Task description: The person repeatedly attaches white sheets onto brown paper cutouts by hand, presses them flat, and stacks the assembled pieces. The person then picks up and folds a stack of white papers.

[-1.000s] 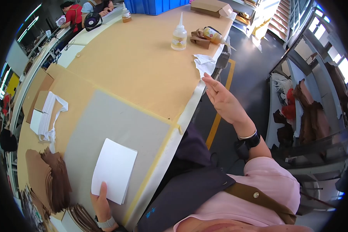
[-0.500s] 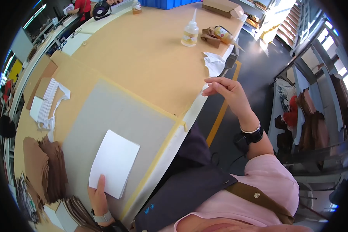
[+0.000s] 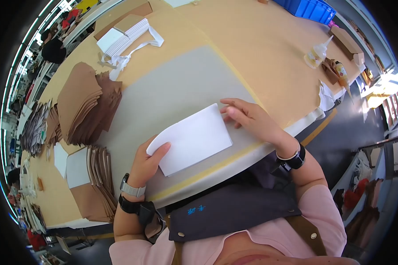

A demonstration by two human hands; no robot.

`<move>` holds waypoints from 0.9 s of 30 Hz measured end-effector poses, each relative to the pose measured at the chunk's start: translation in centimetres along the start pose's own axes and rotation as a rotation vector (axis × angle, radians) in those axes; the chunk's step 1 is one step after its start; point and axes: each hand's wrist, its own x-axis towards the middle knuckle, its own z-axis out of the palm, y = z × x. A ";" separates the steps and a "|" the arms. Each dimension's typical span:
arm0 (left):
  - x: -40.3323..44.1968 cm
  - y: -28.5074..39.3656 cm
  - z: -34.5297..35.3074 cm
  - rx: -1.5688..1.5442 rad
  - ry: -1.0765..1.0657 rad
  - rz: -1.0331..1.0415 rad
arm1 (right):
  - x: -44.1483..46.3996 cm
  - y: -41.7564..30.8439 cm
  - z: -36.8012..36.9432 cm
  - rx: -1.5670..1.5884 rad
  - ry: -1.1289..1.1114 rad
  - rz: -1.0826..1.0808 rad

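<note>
My left hand point(image 3: 149, 162) grips a small stack of white paper sheets point(image 3: 194, 140) at its left end, thumb on top and fingers underneath. The near-left edge of the sheets curls upward. Close to the far right corner of the stack is my right hand point(image 3: 247, 118), its fingers loosely bent and apart with nothing held. Whether a fingertip touches the paper's edge I cannot tell. Beneath both hands lies a grey mat point(image 3: 172, 84) bordered by yellow tape.
Brown cut pieces point(image 3: 82, 106) lie stacked at the left, with brown-and-white pieces point(image 3: 93, 176) nearer me. White folded strips point(image 3: 126, 37) sit further back. On the right are a nozzle bottle point(image 3: 317, 54), a second bottle point(image 3: 342, 73), crumpled white paper point(image 3: 326, 96) and a blue crate point(image 3: 307, 9).
My right hand has moved from the table's edge to beside the paper's corner. My left hand has lifted and turned the white sheets. The view has swung left.
</note>
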 end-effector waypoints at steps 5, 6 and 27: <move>0.0 0.0 0.4 -0.068 0.044 0.030 | 1.2 -0.3 1.9 -0.242 -0.113 0.101; 0.0 0.1 0.4 -0.141 0.073 0.024 | 1.3 -0.1 2.1 -0.247 -0.131 0.104; 0.1 -0.5 1.0 -0.038 0.035 0.259 | -0.4 0.4 4.7 -0.140 0.081 -0.160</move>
